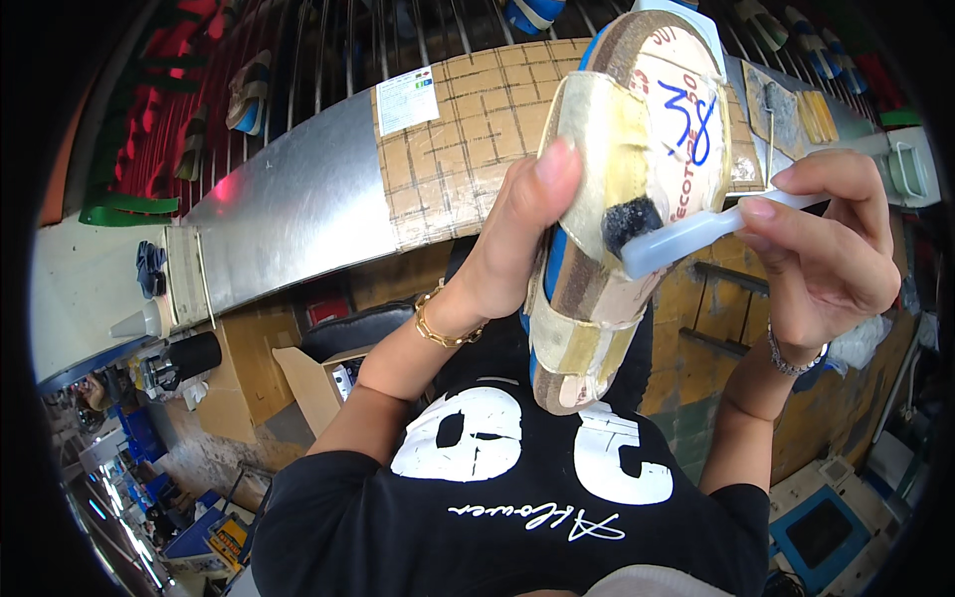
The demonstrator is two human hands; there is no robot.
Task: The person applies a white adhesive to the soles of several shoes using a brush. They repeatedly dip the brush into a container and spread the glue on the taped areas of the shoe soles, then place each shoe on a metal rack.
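My left hand point(522, 214) grips a shoe on its last point(597, 179), held up with its underside facing me. The underside has a brown insole edge, pale upper material folded over it and blue handwriting on the pale middle. My right hand point(821, 234) pinches a brush point(686, 239) by its whitish plastic handle. The brush's dark bristles point(633, 221) lie against the folded-over strip in the middle of the underside. The left fingers behind the shoe are hidden.
A metal bench point(288, 199) carries a cardboard sheet point(448, 109) with a white paper label point(407, 100). Beyond it runs a rack of rods point(348, 40) with more shoes point(249, 92). An open cardboard box point(308, 383) sits below on the left.
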